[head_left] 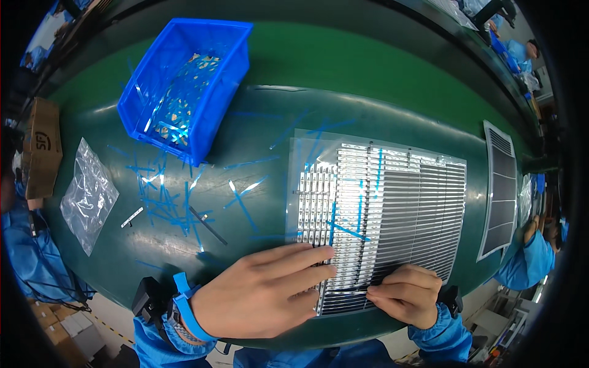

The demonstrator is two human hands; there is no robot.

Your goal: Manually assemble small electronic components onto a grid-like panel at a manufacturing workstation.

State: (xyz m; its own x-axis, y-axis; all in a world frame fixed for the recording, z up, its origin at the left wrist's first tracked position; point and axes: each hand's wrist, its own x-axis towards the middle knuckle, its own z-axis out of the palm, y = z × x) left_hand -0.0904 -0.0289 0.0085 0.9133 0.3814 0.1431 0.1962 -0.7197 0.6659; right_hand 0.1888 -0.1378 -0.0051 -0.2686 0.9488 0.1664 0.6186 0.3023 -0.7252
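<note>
Green work surface (380, 67) is being viewed from above, curving toward the picture's edges. At the far left, a brown cardboard box (42, 147) is being kept at the table's rim, with a crumpled clear plastic bag (89, 195) lying just beside it. Further right, a blue plastic bin (187, 86) holding pale strips is being kept near the top, and loose blue film strips (165, 196) are being left scattered below it. At the lower middle, the left hand (261, 293), banded with a blue wrist strap (191, 306), is being pressed flat with fingers spread open on the lower left corner of a large clear sheet carrying rows of silver and dark strips (392, 202). That sheet is being kept on the table, right of centre. The right hand (406, 295) is being held curled at the sheet's lower edge, fingertips pinching a thin dark strip (353, 287). Near the right rim, a second dark ribbed sheet (500, 190) is being kept apart, with another person's blue sleeve (521, 260) below it.
</note>
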